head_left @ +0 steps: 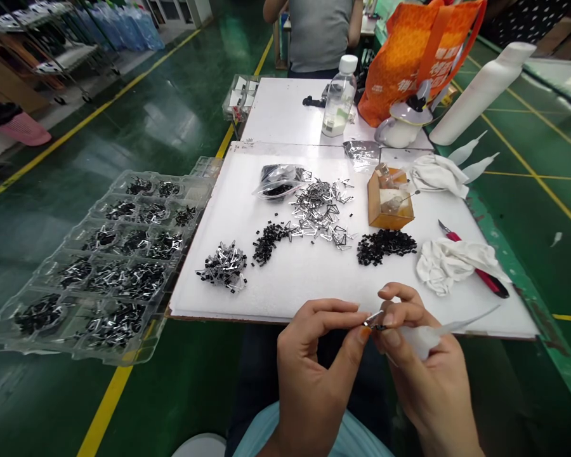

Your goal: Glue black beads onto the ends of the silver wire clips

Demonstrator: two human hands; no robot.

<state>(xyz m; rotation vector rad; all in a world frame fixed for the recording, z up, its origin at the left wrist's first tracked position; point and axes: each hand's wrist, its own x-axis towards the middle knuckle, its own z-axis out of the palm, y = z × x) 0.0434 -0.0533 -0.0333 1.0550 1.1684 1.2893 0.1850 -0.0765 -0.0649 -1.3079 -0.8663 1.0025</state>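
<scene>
My left hand pinches a small metal wire piece between thumb and forefinger, just off the table's front edge. My right hand meets it there, its fingertips closed at the other end of the piece, by a small dark part. Tucked in the right hand is a soft white squeeze bottle whose thin nozzle points right. Beyond my hands lie a heap of small black parts, a second heap of black parts, loose wire frames and a pile of frames with black parts on them.
Left of the white table stands a transparent compartment tray of similar pieces. On the table are a wooden box, white cloths, a red-handled knife and a plastic bag. A bottle and orange bag stand behind; a person sits opposite.
</scene>
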